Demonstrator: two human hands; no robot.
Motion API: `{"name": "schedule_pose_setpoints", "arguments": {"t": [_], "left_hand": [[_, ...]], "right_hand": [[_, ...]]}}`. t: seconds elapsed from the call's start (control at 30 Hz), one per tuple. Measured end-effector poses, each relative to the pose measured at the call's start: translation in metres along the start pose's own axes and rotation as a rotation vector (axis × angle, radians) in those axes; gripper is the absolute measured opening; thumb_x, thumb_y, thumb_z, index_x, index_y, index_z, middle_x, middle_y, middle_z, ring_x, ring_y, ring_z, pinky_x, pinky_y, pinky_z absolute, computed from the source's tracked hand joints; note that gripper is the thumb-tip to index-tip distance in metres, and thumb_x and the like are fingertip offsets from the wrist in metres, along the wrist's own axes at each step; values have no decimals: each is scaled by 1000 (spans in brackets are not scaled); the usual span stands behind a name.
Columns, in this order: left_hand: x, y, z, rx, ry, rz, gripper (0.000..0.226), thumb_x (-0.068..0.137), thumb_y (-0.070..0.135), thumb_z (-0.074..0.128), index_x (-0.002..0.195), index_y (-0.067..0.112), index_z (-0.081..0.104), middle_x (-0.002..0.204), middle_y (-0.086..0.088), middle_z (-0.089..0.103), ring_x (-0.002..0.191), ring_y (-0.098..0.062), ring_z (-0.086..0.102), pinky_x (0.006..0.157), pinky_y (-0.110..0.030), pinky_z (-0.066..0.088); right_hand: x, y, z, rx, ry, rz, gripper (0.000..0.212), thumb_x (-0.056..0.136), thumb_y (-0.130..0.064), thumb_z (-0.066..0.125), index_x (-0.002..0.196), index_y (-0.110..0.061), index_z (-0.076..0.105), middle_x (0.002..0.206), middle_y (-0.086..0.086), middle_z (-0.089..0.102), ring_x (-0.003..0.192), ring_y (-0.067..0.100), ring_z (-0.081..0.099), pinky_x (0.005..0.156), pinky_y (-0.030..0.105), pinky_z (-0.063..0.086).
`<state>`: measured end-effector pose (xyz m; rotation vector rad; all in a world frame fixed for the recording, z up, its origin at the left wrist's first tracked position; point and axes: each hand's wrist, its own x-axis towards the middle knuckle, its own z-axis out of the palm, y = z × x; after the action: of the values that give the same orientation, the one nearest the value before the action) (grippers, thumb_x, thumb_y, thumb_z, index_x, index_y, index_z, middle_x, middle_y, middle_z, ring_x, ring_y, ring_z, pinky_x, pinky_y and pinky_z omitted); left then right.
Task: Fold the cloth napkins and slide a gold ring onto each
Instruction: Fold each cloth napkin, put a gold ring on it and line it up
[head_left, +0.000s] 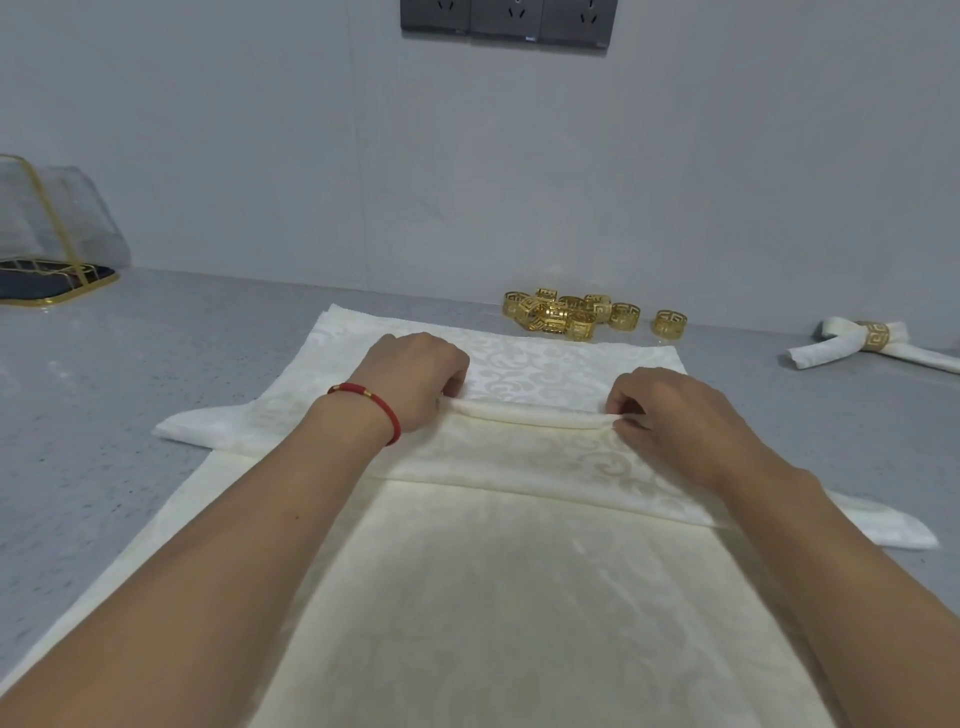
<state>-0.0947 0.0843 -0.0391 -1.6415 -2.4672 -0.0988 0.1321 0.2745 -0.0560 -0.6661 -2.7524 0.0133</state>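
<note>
A cream patterned napkin (540, 447) lies across a stack of flat cream napkins (493, 597) on the grey counter. Its far edge is gathered into a raised fold (530, 413). My left hand (415, 376), with a red bracelet at the wrist, pinches the left end of that fold. My right hand (670, 415) pinches its right end. A pile of several gold rings (566, 314) sits behind the napkins near the wall, with one gold ring (670, 323) apart to its right. A finished napkin (872, 345) with a gold ring on it lies at the far right.
A clear, gold-trimmed holder (52, 234) on a dark base stands at the far left by the wall. Grey wall sockets (506, 21) are mounted above. Bare counter (130, 353) shows to the left of the napkins.
</note>
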Motion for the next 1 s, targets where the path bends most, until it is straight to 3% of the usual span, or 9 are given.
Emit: {"name": "schedule_pose_setpoints", "arguments": {"t": [0.13,0.27,0.33,0.43,0.5,0.63,0.7,0.87,1.0], "left_hand": [[-4,-5,-2,-155,-171,-33,33,77,-3,57,89,28,61,99,7,60,93,-20,62,80,-35,54],[-5,-7,-5,-230,-177,-57,20,81,13,61,80,33,61,90,12,61,86,-15,63,81,-34,56],[-5,-7,-5,-235,-159,-50,19,83,15,64,80,33,58,90,10,61,86,-17,62,81,-34,55],[-5,-6,-4,-228,-175,-68,21,87,17,66,104,29,61,97,8,61,92,-18,61,84,-34,52],[-4,-5,-4,-182,-179,-65,25,89,18,65,113,26,64,104,6,58,100,-18,58,89,-35,51],[-3,-3,-5,-102,-101,-28,16,87,15,64,98,26,62,103,9,54,102,-18,55,84,-34,49],[-3,-2,-4,-86,-62,-27,24,83,6,61,89,28,55,96,9,55,97,-20,58,76,-30,45],[-8,-5,-9,-144,-203,-46,30,81,2,58,89,31,59,102,8,59,96,-18,62,88,-36,53],[-6,-9,-10,-204,-148,-54,20,87,13,63,80,32,66,89,10,62,84,-16,64,80,-31,54]], "right_hand": [[0,-1,-6,-1,-127,-5,19,89,-13,61,92,-32,64,94,-16,60,91,9,54,78,35,51],[-1,3,-7,85,-101,-15,14,93,-21,63,89,-32,70,89,-16,65,81,3,59,74,33,54],[-1,7,-7,106,-104,-39,9,95,-21,68,100,-27,72,93,-10,67,80,4,59,76,34,54],[0,10,-6,57,-140,-49,12,96,-25,71,103,-16,74,98,1,69,89,20,62,81,44,55],[-1,9,-6,45,-170,-32,9,97,-27,69,102,-22,74,100,-6,69,96,18,62,83,44,55],[-1,6,-8,49,-152,16,8,96,-25,68,94,-29,61,92,-15,62,87,11,59,74,34,50],[-3,2,-8,23,-86,11,13,92,-19,65,90,-30,57,89,-14,59,83,9,56,69,32,47],[-5,-4,-13,-16,-198,7,22,88,-13,61,95,-33,59,96,-16,57,93,8,53,79,33,51],[-7,-2,-14,101,-216,59,7,89,-27,63,89,-34,62,94,-17,63,89,6,59,80,37,55]]}}
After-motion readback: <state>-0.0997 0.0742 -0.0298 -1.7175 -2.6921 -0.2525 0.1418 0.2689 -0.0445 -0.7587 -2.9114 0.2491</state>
